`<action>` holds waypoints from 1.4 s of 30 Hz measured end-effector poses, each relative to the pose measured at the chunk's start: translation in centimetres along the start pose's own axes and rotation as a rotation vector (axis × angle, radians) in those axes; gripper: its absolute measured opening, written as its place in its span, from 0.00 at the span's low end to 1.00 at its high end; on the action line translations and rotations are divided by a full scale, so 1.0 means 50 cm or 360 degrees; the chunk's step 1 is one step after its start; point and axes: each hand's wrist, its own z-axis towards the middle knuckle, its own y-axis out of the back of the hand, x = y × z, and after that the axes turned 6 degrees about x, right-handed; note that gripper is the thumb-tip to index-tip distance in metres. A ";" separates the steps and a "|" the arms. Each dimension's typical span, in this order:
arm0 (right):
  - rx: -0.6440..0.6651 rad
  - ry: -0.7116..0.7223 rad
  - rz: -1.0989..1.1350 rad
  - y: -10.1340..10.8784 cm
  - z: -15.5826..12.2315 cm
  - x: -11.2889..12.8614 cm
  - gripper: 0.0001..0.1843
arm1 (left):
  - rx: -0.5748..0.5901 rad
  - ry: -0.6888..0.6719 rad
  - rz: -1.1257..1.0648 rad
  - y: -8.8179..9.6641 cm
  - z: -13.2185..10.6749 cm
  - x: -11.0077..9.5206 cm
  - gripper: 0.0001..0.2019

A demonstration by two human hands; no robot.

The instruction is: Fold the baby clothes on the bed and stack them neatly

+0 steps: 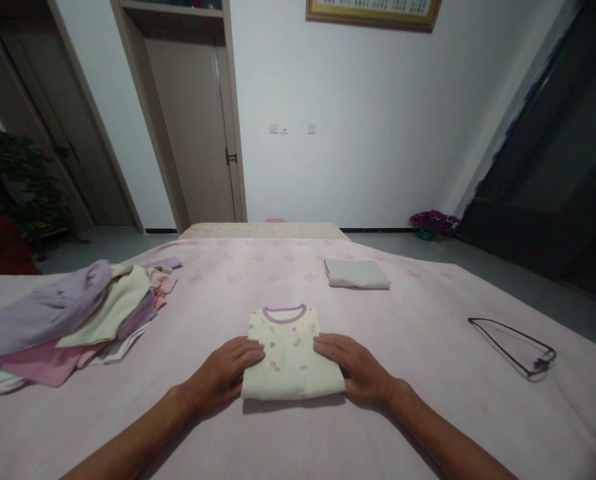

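Observation:
A folded cream shirt point(291, 353) with a purple collar and small flower print lies on the pink bedsheet point(418, 400) in front of me. My left hand point(225, 373) rests flat against the shirt's left edge, fingers stretched and lying partly on the cloth. My right hand point(355, 365) lies the same way along the right edge, fingers flat on the fabric. Neither hand grips anything.
A heap of unfolded clothes point(63, 320) in lilac, cream and pink lies at the left. A folded grey-white garment point(357, 274) sits farther back. A black wire hanger point(515, 343) lies at the right. Doors, a potted plant and flowers stand beyond the bed.

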 end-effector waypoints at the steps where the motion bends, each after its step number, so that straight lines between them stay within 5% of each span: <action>1: -0.0024 -0.0013 0.0002 -0.006 0.006 -0.012 0.31 | -0.0015 0.0027 0.0015 -0.004 0.007 0.002 0.21; 7: -0.0141 -0.0101 0.0282 -0.033 0.029 -0.047 0.23 | -0.0173 0.0241 -0.0264 -0.025 0.026 0.017 0.16; 12: -0.0435 -0.0796 0.0843 -0.060 0.076 -0.045 0.22 | -0.0491 0.1005 -0.0776 -0.039 0.051 0.011 0.19; 15: -0.0588 -0.1115 0.0872 -0.081 0.116 -0.054 0.26 | -0.0626 0.1270 -0.0831 -0.047 0.084 0.018 0.24; 21: -0.0450 -0.1368 0.0480 -0.082 0.142 -0.065 0.28 | -0.0345 0.1522 -0.0324 -0.043 0.116 0.035 0.27; 25: -0.0163 -0.1390 0.0100 -0.043 0.140 -0.053 0.26 | 0.0003 0.1514 0.0169 -0.013 0.118 0.036 0.28; 29: -0.0179 -0.1196 -0.0373 -0.017 0.165 -0.021 0.28 | -0.0219 0.1150 0.0569 -0.001 0.143 0.038 0.26; 33: 0.0004 -0.0750 -0.0389 -0.041 0.201 0.002 0.29 | -0.0107 0.0726 0.0465 -0.042 0.178 0.040 0.25; 37: 0.0258 -0.0739 -0.0258 -0.076 0.210 -0.010 0.32 | 0.0074 0.0756 0.0394 -0.086 0.186 0.048 0.27; 42: 0.0318 -0.0801 -0.0094 -0.082 0.190 -0.051 0.34 | -0.0009 0.0842 0.0185 -0.098 0.156 0.084 0.27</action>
